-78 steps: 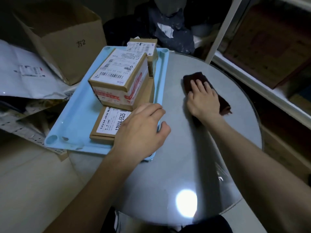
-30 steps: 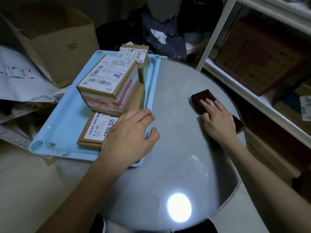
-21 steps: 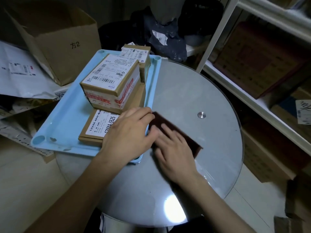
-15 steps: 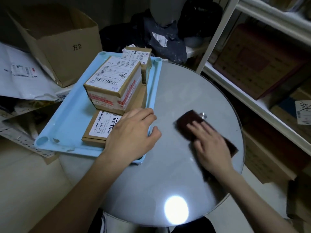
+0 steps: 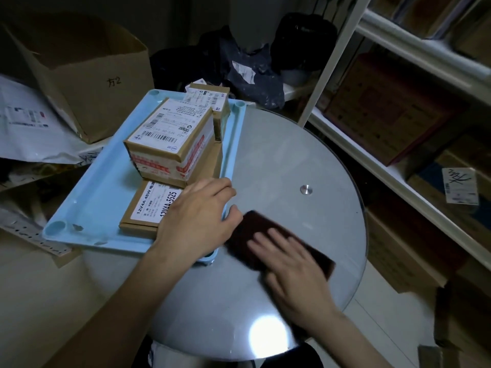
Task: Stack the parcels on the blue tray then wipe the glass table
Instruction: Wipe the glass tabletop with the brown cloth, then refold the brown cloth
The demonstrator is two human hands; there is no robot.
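While the left hand point(image 5: 196, 221) lies flat hiding the tray point(image 5: 93, 208) corner, blurred right-hand fingers point(image 5: 268, 240) press the cloth point(image 5: 255, 221).

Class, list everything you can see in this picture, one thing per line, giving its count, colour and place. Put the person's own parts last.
glass table: one, grey, round, centre
blue tray: one, light blue, table's left side
parcels: at least three, brown, stacked on tray
cloth: one, dark maroon, on the glass
metal stud: one, silver, in the glass
open carton: one, brown, upper left
shelf unit: one, white, right, holding boxes
left hand: one, on tray's near corner
right hand: one, flat on cloth
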